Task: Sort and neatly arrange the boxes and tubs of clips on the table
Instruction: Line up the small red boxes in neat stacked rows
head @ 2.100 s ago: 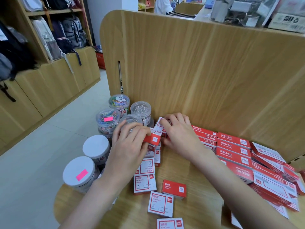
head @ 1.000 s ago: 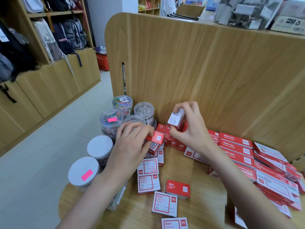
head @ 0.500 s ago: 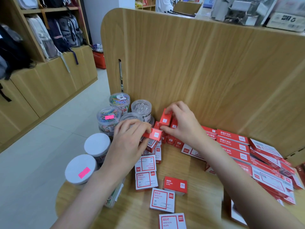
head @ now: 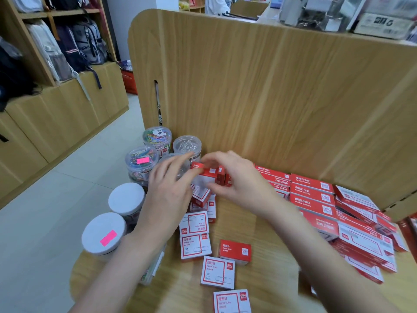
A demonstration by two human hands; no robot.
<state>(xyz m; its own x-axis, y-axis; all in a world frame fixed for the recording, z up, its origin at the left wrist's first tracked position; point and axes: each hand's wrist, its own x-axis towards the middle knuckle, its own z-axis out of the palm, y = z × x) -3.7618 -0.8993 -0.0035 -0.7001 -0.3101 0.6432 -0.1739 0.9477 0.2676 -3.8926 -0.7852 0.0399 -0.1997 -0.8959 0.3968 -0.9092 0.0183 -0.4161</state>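
Observation:
My right hand (head: 237,179) pinches a small red paper-clip box (head: 204,175) between forefinger and thumb, over a cluster of like boxes (head: 222,176) by the partition. My left hand (head: 170,190) is beside it, fingers stretched and blurred, thumb tip against the box's red end. More small red-and-white boxes lie flat on the round wooden table (head: 252,224), among them one (head: 195,222), another (head: 217,272) and a red one (head: 234,250). Clear tubs of coloured clips (head: 156,137) and silver clips (head: 187,144) stand at the back left.
Two white-lidded tubs (head: 126,198) (head: 103,232) stand at the table's left edge. Long red staple boxes (head: 311,185) are rowed and piled loosely on the right. A tall wooden partition (head: 270,98) walls off the back. Shelves with backpacks (head: 67,41) line the aisle on the left.
My left hand's fingers have straightened off the small red box it pinched. My right hand has come left and now pinches a box next to the left thumb.

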